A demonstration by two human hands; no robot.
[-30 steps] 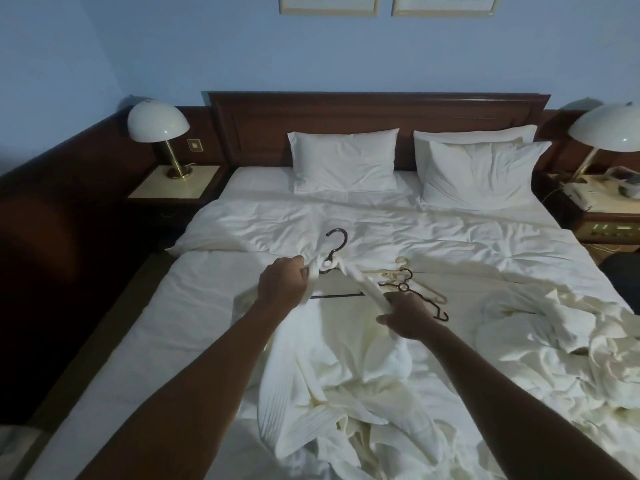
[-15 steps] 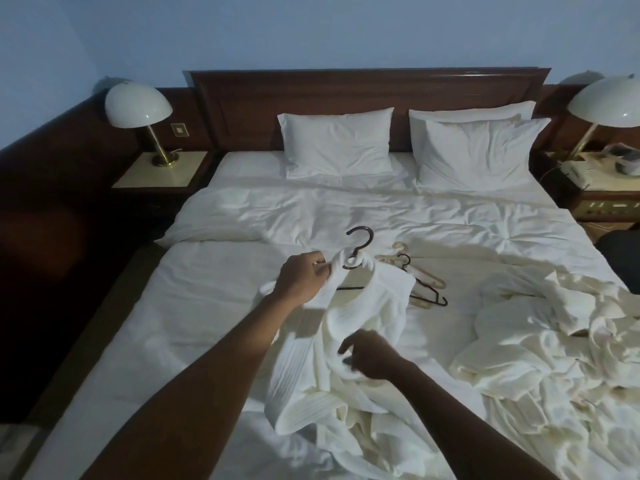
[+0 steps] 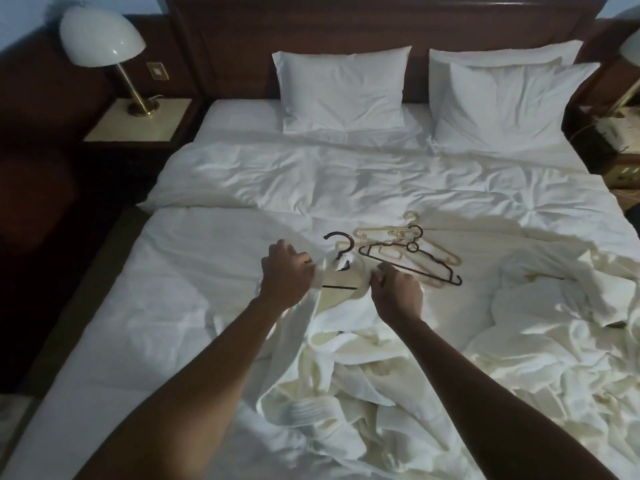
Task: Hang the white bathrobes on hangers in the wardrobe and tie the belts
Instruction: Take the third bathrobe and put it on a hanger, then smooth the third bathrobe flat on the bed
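Both hands hold a white bathrobe on a dark hanger over the bed

The left hand [image 3: 285, 277] and right hand [image 3: 396, 291] each grip the collar of the bathrobe [image 3: 332, 344] to either side of the dark hanger [image 3: 341, 245], whose hook rises between them. The robe trails toward the near edge of the bed [image 3: 173, 306]. Spare hangers [image 3: 412, 252] lie just right, another robe heap [image 3: 554, 341] farther right.

— What furniture is there?
— A wide bed [image 3: 242, 188] in crumpled white linen; two white pillows [image 3: 341, 90] against a dark wooden headboard [image 3: 381, 22]; a bedside table [image 3: 138, 124] on the left with a white-domed brass lamp [image 3: 102, 39].
— And the light?
— Dim; pale blue wall [image 3: 14, 19] above dark wood panelling [image 3: 38, 98].
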